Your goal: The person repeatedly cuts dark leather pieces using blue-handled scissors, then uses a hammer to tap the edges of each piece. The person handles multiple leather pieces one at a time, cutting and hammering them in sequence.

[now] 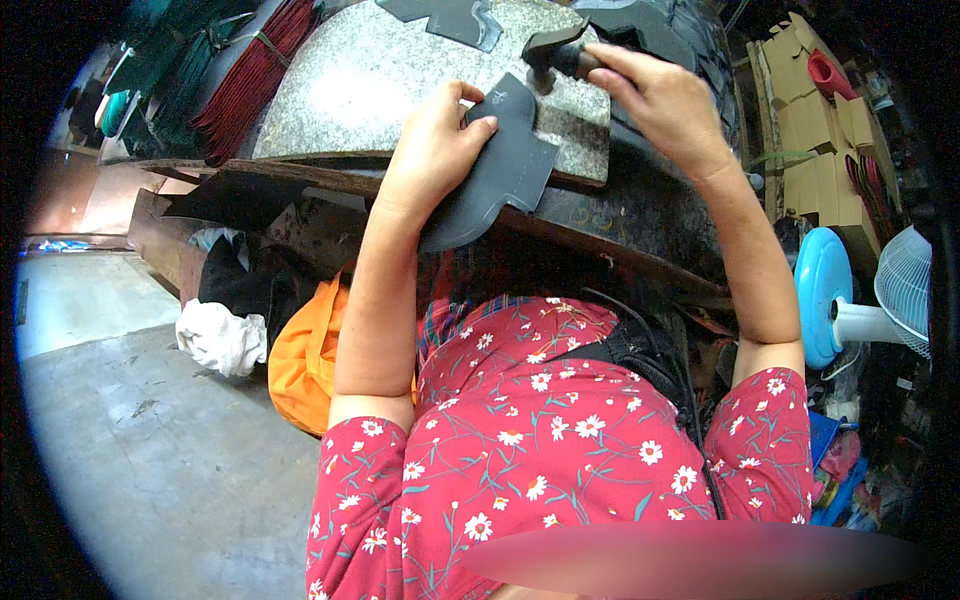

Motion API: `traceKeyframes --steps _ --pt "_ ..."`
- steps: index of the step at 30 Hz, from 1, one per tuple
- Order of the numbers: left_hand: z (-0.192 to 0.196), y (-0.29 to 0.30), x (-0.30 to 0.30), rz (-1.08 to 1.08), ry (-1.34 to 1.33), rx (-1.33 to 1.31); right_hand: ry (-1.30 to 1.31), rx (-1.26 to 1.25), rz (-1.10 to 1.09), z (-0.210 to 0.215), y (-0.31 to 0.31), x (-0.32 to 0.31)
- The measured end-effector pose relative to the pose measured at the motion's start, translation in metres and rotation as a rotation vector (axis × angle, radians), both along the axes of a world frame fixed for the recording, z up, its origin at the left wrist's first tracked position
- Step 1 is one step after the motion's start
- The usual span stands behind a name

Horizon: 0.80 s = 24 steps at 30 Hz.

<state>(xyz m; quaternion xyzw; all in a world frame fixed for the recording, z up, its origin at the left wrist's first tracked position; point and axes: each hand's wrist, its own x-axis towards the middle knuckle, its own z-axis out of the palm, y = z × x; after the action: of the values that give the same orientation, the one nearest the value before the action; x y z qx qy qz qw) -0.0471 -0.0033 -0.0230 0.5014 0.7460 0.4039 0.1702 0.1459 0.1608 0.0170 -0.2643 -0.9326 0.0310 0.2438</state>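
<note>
My left hand [433, 150] grips a flat black leather-like cut piece [505, 165] by its upper left edge, thumb on top. The piece has a rounded end, a stepped notch on its right side and faint pale lines. It lies partly over a speckled grey stone slab [340, 85] and overhangs the slab's near edge. In my right hand [668, 108] is a hammer [553, 50], gripped by its dark handle. Its head is over the slab, just right of the piece's upper tip; whether it touches the stone I cannot tell. More black cut pieces [465, 22] rest at the slab's far side.
Bundles of dark red cords [265, 65] and green cords [180, 75] lie left of the slab. Cardboard boxes [810, 130] and a blue-and-white fan [825, 300] stand at the right. Below left are an orange bag [300, 360] and a white cloth [222, 338].
</note>
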Motion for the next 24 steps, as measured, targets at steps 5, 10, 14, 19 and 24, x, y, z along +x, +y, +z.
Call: traceKeyframes --steps 5,10,14,19,24 --pt "0.004 0.002 0.007 0.065 0.049 -0.009 0.172 -0.154 0.171 0.000 -0.014 0.012" --pt "0.003 0.002 0.007 0.060 0.068 0.029 -0.049 -0.066 0.181 0.006 -0.027 0.023" --pt "-0.004 0.004 0.005 0.061 0.119 0.079 0.266 -0.195 0.240 0.004 -0.027 0.021" --pt "-0.006 0.003 0.002 0.056 0.197 0.092 0.023 0.007 0.203 0.009 -0.030 0.036" --pt "0.002 0.001 0.006 0.058 0.062 0.014 0.090 -0.140 0.227 0.007 -0.034 0.052"
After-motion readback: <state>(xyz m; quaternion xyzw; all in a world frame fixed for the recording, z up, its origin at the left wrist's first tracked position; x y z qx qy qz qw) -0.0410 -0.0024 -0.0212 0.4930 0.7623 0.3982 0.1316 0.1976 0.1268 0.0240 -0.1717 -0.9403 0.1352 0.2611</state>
